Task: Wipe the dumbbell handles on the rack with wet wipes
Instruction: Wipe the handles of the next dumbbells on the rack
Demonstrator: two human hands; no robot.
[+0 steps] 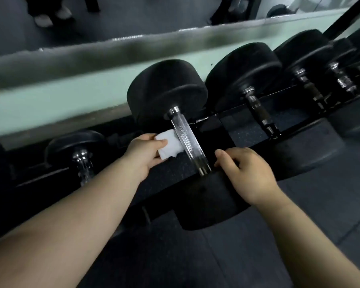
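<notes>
While the left hand [146, 150] pinches a folded white wet wipe [170, 145] between thumb and fingers, the cloth lies against the left side of the chrome handle [187, 142], about halfway along its knurled length. The right hand [249, 173] rests just right of the handle's near end, thumb stretched toward it and fingers bent downward; whether they grip anything I cannot tell. The handle belongs to a large black dumbbell [166, 88] lying across the rack [208, 121], its far head toward the wall and its near head below the right hand. More black dumbbells sit in a row to the right [243, 73], and a smaller one lies to the left [81, 156]. Behind the rack runs a pale green wall [71, 94], with dark speckled floor [320, 215] below.
</notes>
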